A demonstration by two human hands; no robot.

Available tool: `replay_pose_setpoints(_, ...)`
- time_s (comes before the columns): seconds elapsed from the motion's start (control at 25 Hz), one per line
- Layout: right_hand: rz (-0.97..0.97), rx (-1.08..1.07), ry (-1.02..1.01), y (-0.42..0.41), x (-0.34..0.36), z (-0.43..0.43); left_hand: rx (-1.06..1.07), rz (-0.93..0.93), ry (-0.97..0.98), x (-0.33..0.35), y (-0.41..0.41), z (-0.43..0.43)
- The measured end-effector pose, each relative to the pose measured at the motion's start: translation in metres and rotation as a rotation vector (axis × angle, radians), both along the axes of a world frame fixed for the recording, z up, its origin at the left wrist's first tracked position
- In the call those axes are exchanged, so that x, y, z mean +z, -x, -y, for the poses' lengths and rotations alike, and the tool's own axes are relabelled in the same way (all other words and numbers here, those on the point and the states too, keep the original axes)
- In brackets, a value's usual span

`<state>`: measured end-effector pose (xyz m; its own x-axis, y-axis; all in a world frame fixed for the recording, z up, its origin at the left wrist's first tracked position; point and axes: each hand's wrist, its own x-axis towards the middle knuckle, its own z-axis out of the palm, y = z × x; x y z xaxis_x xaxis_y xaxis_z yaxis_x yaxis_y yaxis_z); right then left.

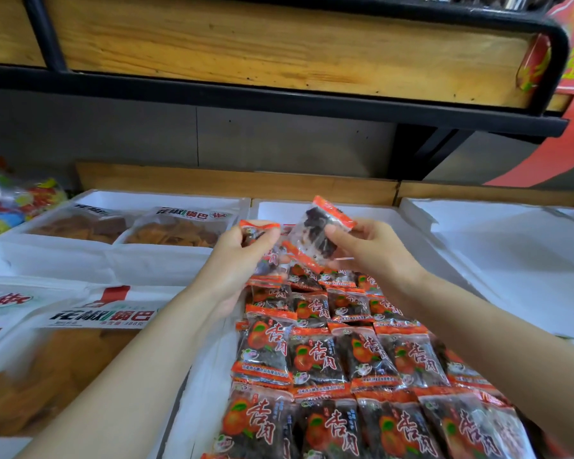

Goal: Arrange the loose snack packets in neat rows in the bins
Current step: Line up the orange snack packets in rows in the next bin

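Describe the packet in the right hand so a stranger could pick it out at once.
Start at the middle white bin, filled with rows of orange-edged packets. Above its far end the right hand pinches one packet: raised, tilted, showing its clear unprinted back.

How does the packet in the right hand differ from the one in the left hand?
The right-hand packet shows its clear, unprinted side; the left-hand packet shows red printed characters. The right-hand packet is tilted and higher, pinched by the right hand; the left-hand packet sits lower in the left hand. Both have orange sealed ends.
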<state>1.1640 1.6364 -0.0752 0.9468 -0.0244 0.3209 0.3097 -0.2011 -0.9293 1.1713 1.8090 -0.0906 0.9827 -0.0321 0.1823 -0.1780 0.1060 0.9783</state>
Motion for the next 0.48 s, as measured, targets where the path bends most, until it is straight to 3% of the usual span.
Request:
replay_pose_setpoints(0.08, 0.244, -0.138, 0.132, 0.003, 0.000, 0.004, -0.014, -0.065, 0.040, 0.002, 0.002, 0.001)
replay_pose_setpoints(0.16, 0.507, -0.190, 0.417, 0.005, -0.001, 0.005, -0.078, -0.121, 0.029, 0.004, 0.010, 0.008)
replay_pose_setpoints(0.28, 0.774, -0.142, 0.873, 0.005, -0.006, 0.005, -0.198, -0.197, 0.178, 0.008, 0.010, 0.010)
replay_pose_setpoints(0.4, 0.750, -0.020, 1.058, 0.006, -0.011, 0.007, -0.168, -0.140, 0.191, 0.009, 0.006, 0.006)
replay_pose_setpoints(0.48, 0.675, 0.030, 0.976, 0.011, -0.010, 0.010, -0.073, -0.092, 0.089, 0.008, 0.005, 0.005)
